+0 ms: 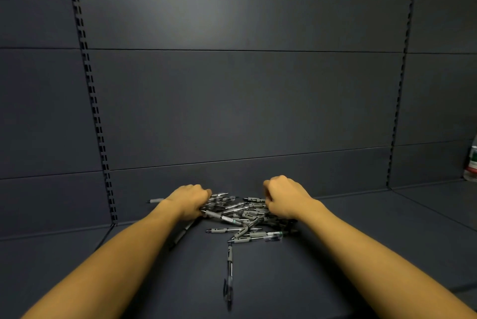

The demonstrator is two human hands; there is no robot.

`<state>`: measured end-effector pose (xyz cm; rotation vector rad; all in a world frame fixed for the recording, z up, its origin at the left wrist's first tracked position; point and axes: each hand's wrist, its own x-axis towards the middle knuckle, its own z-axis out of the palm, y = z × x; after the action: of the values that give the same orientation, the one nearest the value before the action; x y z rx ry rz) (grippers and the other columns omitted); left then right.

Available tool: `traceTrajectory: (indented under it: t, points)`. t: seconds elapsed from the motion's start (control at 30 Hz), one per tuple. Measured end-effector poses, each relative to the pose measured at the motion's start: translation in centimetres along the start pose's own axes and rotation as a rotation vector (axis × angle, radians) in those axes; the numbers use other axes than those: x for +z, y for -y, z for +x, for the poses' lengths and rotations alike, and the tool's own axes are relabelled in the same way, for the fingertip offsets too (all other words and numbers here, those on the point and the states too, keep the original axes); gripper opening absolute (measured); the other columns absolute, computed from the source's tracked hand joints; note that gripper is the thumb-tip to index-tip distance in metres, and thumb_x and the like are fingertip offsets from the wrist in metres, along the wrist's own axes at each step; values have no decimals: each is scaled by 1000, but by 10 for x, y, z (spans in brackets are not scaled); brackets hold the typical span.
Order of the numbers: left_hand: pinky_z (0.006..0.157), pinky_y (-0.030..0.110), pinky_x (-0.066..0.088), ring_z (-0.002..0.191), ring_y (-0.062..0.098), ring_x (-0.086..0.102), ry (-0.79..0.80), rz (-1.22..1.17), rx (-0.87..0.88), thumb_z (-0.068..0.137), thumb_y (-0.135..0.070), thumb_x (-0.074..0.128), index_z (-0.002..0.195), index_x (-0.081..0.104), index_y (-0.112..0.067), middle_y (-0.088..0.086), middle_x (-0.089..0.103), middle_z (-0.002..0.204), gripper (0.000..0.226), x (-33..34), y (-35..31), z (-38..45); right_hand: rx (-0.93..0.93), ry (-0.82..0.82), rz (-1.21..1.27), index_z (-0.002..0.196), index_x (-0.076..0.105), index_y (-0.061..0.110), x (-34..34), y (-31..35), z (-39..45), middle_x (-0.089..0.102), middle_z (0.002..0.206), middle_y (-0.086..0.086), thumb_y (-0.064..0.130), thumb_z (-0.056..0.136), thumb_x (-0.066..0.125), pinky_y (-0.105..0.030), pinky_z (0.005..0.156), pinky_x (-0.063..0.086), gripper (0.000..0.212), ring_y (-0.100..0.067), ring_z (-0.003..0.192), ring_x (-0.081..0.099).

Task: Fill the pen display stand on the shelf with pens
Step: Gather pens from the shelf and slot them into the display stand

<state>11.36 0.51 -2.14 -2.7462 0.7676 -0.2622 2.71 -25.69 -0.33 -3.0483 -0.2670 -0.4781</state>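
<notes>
A loose heap of pens — clear barrels with grey rubber grips — lies on the dark shelf, toward its back, close to the rear panel. One stray pen lies apart from the heap, nearer the camera, pointing toward it; another pen pokes out to the left behind the left wrist.

The left hand sits at the heap's left edge with its fingers curled down around several pens. The right hand rests on the heap's right side, fingers curled under; whether they actually pinch pens I cannot tell, as the knuckles hide the tips.

No pen display stand is in view, so the step in hand looks like gathering — bunching pens into a fistful before any are placed. The next move probably calls for aligning the gathered pens in one direction, lifting them clear without dragging others along, and finding the stand out of frame.

At the far right edge stands a bottle with a green and red label.
</notes>
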Motion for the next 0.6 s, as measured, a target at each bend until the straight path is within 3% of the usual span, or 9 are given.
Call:
traceTrajectory:
  t: [0.13, 0.33, 0.6]
  points:
    - [76, 38, 44, 101, 32, 63, -20, 84, -21, 89, -50, 69, 118, 50, -13, 11, 63, 110, 51, -4, 3, 0, -7, -2, 10, 99, 60, 10, 0, 1, 2, 61, 104, -9, 16, 91, 54, -36, 71, 48, 12, -30, 90, 61]
    - [79, 39, 46, 102, 31, 63, -101, 126, -57, 97, -36, 58, 117, 56, -14, 10, 64, 114, 30, -12, 4, -6, -27, -9, 11, 99, 60, 10, -1, 5, 5, 62, 103, -10, 15, 92, 52, -38, 71, 50, 12, -31, 90, 61]
    - [69, 35, 43, 90, 29, 63, -109, 50, -123, 96, -29, 56, 104, 57, -14, 8, 64, 103, 17, -20, 10, -25, -93, -18, 20, 99, 60, 10, 0, 16, 13, 63, 103, -9, 17, 92, 53, -35, 68, 45, 12, -30, 88, 60]
